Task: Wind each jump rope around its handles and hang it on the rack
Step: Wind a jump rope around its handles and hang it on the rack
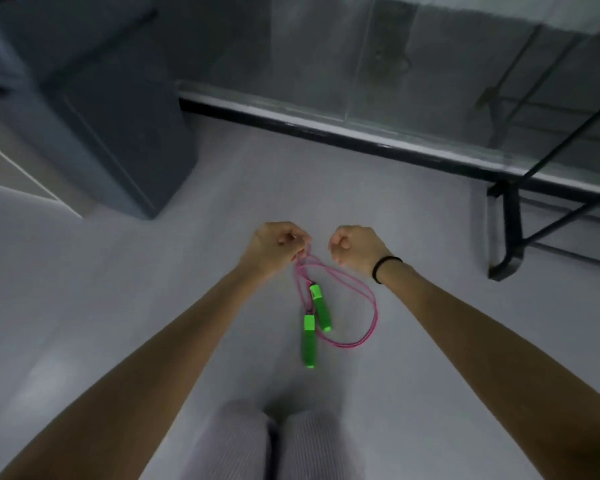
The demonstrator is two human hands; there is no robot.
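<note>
**A:** Where's the rope [368, 299]?

**B:** Out in front, well left of the black frame [511, 233], over the grey floor [187, 306]. The left hand [274, 249] pinches it at the top, with several pink strands gathered between thumb and fingertips. The loops droop from there. The two green handles [321, 308] sit at the bottom, side by side, one lower than the other. I can't tell whether they hang free or rest on the floor.

**A:** And the right hand [355, 251]?

**B:** It's between the left hand and the frame, just beside the pinch. The fingers are curled into a loose fist, and I see no rope in it. A dark band [385, 268] circles that wrist.

**A:** How will the thing handle?

**B:** Light, I'd judge. The rope is thin and limp, probably slick plastic, so it'll slide and spring out of a coil if the tension goes. The handles look stiff, with a soft foamy grip, and that's the place to take hold. I'd bring both handles together in one hand. The other hand can then feed the rope round them, turn by turn, kept snug.

**A:** Has the winding begun?

**B:** Not by the look of it: there are no turns on the handles.

**A:** Is the frame the rack?

**B:** It could be, but too little of it shows to say.
</note>
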